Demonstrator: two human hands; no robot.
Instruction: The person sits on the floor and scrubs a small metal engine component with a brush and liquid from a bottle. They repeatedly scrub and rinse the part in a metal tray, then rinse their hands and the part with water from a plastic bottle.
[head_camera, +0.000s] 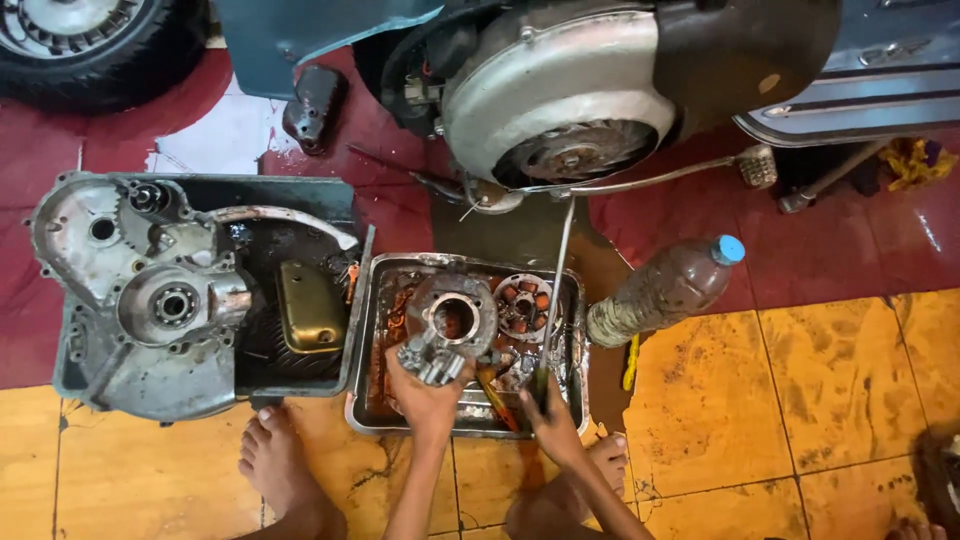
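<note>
Your left hand (425, 388) grips a small grey metal gear part (432, 362), fingers clamped around it, low over the near edge of the oily metal tray (578, 330). Just beside it, your right hand (553, 425) closes on a long thin rod (556, 290) that slants up across the tray. Right of the tray lies a brown plastic bottle (660, 292) with a blue cap. Left sits a grey engine casing (130, 290).
</note>
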